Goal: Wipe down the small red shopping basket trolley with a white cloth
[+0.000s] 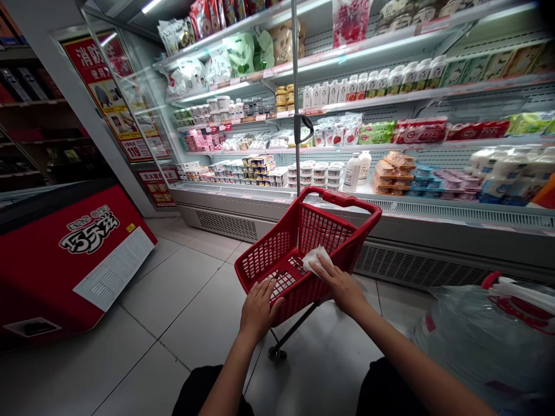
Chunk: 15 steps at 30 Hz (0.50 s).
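Saw a long refrigerated case [219, 209] across the background, its bright shelves lined with white bottles [352, 173], stacked cups [320, 170] and plump pouches [239, 53]. Found smooth, pale floor tiles [182, 315] below, crossed by thin dark seams, and at left a red cabinet [39, 277] with flat sides, bold lettering and a pale slotted vent.

Spotted the red shopping cart [299, 297] at centre, standing on the tiles in front of the case. Noted vivid red plastic, faintly glossy along the rim, moulded into a deep, tapering basket with a raised back. Observed lattice over walls and bottom alike, pierced with small, squarish openings, plus a thick, rounded handle [342, 199] along the top.

Noticed a large clear bottle [485, 346] at lower right, shiny and bulging, red at the neck.

Saw the left hand [260, 303] laid over the basket's near corner, mostly unfolded, thumb apart; could not tell the firmness of its hold. Found the right hand [342, 283] farther along the near side, half spread, holding a white wipe [315, 257] under its fingers at the rim: soft, thin, crumpled, matte. Made out a small dark wheel [277, 353] beneath.
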Available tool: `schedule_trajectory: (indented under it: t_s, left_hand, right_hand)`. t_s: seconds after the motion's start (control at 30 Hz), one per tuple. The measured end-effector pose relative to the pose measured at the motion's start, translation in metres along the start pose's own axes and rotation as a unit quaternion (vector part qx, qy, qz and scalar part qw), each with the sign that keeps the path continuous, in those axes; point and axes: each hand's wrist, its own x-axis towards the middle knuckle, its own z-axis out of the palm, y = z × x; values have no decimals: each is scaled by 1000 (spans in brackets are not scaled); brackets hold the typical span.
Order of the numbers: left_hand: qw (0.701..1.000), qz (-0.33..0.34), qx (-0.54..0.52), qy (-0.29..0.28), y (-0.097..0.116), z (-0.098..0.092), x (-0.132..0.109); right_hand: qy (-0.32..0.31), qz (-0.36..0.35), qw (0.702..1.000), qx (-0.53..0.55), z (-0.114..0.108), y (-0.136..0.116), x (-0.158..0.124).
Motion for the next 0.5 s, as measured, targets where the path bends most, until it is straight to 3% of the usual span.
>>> schedule_trajectory:
  t_s: [0.23, 0.5]
  left_hand:
    - [1000, -1, -6, 10, 0, 3, 0]
    - [1000, 2, -8, 17, -1, 3, -1]
  right_hand:
    - [99, -35, 994, -24, -6, 12, -1]
    - [79, -204, 975, 32, 9, 20, 17]
